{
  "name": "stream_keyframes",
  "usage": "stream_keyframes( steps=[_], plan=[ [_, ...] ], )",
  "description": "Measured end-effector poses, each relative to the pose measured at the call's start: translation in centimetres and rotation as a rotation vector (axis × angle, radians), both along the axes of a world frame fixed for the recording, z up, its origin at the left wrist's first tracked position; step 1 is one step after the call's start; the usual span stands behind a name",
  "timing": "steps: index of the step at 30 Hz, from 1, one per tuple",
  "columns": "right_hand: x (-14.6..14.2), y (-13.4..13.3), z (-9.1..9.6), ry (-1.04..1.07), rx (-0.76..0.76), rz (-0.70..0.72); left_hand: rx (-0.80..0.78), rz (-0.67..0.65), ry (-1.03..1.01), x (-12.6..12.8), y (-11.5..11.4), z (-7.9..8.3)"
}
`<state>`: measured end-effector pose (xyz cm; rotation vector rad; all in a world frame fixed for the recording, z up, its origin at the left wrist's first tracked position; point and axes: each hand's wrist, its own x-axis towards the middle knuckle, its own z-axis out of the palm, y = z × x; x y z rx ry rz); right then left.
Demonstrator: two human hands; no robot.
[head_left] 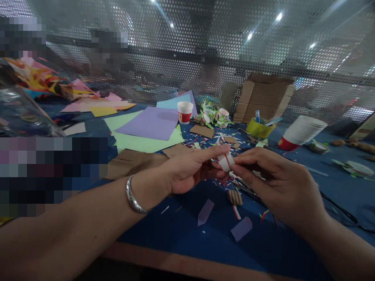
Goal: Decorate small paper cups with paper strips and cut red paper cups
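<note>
Between my two hands is a small white paper piece with a red stripe (226, 161), perhaps cut from a paper cup. My left hand (193, 166), below a silver bracelet, grips its left side with the thumb on top and fingers beneath. The thumb and fingers of my right hand (281, 181) pinch its right side. Under the hands lie paper scraps (209, 141) in white, red and green. Nearer to me are two purple paper pieces (241, 229) and a small corrugated cardboard piece (234, 197). A dark tool is partly hidden beneath my right hand.
Purple sheets (149, 123) lie over light green paper (146, 146), beside brown cardboard (131, 164). A paper cup (185, 113), a yellow container (260, 128) and tilted stacked cups (304, 130) stand behind. A perforated metal screen (175, 50) borders the table's far side.
</note>
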<state>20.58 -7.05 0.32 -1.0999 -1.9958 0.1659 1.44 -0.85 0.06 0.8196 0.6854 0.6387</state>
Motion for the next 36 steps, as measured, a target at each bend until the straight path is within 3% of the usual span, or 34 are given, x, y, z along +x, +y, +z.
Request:
stream_keyframes(
  steps=[11,17,24,36],
  plan=[
    [0.0,-0.1,0.2,-0.008,0.03,0.035,0.125,-0.011,0.002,-0.3,-0.4,0.0],
    [0.1,0.2,0.0,-0.001,0.057,0.021,0.181,0.094,0.028,-0.2,-0.9,0.7],
    [0.2,0.1,0.1,0.015,0.052,-0.005,0.193,-0.034,0.007,-1.2,0.0,0.8],
    [0.2,-0.1,0.2,0.063,-0.016,-0.022,0.202,-0.052,0.028,-0.7,-0.2,0.7]
  ],
)
